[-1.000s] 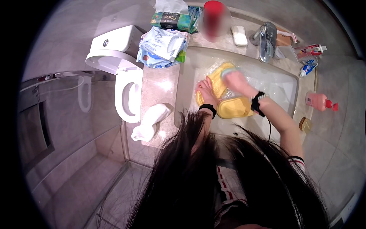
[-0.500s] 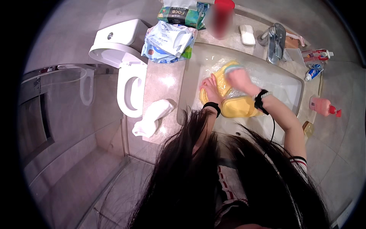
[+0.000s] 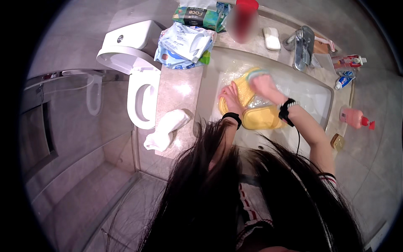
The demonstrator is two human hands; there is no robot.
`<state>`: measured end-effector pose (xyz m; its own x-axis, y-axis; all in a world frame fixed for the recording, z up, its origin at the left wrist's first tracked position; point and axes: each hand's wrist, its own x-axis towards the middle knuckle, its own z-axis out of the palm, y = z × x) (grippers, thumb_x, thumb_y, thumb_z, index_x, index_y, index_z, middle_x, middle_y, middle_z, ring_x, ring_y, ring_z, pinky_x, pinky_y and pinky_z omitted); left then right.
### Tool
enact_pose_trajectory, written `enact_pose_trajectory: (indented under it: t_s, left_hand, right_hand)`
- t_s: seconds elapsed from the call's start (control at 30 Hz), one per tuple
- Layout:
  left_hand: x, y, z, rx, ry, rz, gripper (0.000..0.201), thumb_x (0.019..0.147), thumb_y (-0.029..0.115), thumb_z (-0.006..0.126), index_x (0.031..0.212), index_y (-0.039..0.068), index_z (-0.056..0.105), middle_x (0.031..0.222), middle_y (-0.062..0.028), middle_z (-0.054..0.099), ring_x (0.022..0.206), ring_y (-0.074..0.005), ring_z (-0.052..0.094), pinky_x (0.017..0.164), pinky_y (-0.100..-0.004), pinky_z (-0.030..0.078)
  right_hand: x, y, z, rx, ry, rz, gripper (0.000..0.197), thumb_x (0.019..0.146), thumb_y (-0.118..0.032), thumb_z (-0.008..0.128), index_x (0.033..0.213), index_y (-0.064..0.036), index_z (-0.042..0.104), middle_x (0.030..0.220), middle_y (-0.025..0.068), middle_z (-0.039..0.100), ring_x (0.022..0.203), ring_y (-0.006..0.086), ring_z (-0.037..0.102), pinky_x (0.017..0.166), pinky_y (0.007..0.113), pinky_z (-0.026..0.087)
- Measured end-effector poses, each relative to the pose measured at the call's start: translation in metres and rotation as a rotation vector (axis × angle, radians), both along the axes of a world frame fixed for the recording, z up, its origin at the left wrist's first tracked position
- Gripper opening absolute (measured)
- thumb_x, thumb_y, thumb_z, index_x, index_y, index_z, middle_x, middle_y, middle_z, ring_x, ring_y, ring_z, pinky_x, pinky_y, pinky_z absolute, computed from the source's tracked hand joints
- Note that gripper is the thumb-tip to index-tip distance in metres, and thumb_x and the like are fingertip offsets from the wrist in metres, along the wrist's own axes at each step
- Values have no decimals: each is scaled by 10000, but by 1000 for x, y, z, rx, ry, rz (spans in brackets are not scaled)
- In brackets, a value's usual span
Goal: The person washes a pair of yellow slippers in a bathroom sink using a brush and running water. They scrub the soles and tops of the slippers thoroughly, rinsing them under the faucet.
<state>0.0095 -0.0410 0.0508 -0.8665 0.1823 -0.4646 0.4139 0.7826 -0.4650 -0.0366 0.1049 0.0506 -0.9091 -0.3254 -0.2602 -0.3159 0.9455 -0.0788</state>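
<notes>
A wet yellow slipper (image 3: 242,86) lies slanted in the white sink (image 3: 321,98). My left hand (image 3: 231,98) presses on its near left part and grips it, fingers over the edge. Closed in a fist, my right hand (image 3: 265,87) holds a pale blue-green brush (image 3: 255,74) against the slipper's far end; the brush is blurred and mostly covered by the fingers. A second yellow slipper (image 3: 261,118) rests nearer to me, partly under my right wrist. Suds and water surround the slippers.
Behind the sink are a faucet (image 3: 303,48), a white soap bar (image 3: 271,38), a red-capped container (image 3: 242,23) and wipes packs (image 3: 184,46). A pink pump bottle (image 3: 353,117) stands right. A white cloth (image 3: 167,130) lies on the left counter, beside the toilet (image 3: 143,96).
My right hand and the brush have shifted very slightly on the slipper's far end. My left hand keeps its hold, and both slippers stay in place.
</notes>
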Motion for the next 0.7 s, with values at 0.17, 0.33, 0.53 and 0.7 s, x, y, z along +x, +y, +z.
enact_pose_trajectory:
  t_s: [0.17, 0.33, 0.53, 0.7]
  left_hand:
    - [5, -1, -3, 10, -22, -9, 1217, 638, 856, 402, 1454, -14, 163, 1114, -153, 464, 999, -306, 437, 721, -467, 434]
    - [2, 1, 3, -3, 7, -16, 1197, 644, 839, 411, 1457, -5, 168, 1108, -160, 466, 1001, -306, 439, 717, -465, 434]
    - [2, -3, -2, 16, -5, 15, 1181, 653, 839, 406, 1457, 5, 180, 1096, -161, 466, 997, -306, 439, 715, -465, 433]
    - [4, -2, -1, -2, 9, -13, 1185, 651, 837, 409, 1462, 7, 169, 1094, -165, 464, 1007, -305, 430, 723, -468, 429]
  right_hand:
    - [20, -22, 5, 28, 71, 134, 157, 719, -196, 615, 587, -120, 653, 584, 90, 631, 550, 229, 627, 482, 373, 454]
    - [10, 0, 7, -38, -19, 41, 272, 772, -265, 595, 606, -53, 635, 610, 152, 617, 584, 307, 627, 559, 443, 481]
    - [26, 36, 26, -148, -3, -455, 312, 850, -354, 550, 876, -61, 655, 802, 177, 656, 800, 345, 635, 717, 458, 493]
    - [57, 120, -1, -99, -34, -728, 392, 841, -432, 539, 893, -61, 650, 885, 188, 658, 856, 365, 623, 775, 462, 478]
